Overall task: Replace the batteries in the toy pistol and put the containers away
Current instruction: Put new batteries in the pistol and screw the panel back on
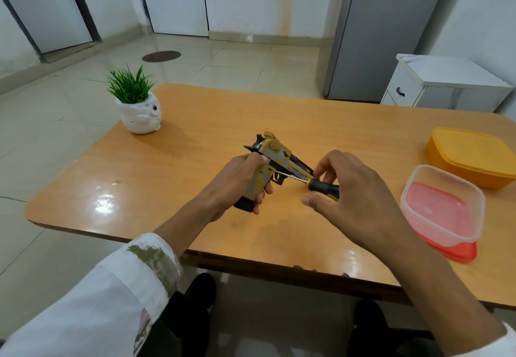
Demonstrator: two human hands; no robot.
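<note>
In the head view, my left hand is gripping the toy pistol by its handle, over the middle of the counter. My right hand is holding the screwdriver with curled fingers, and the metal tip is touching the side of the pistol handle. At my right, a clear container is sitting on a red lid, and an orange container is standing just behind it

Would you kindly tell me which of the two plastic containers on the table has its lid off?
The clear container, the nearer of the two: it stands open on its red lid. The orange container behind it is closed.
</note>
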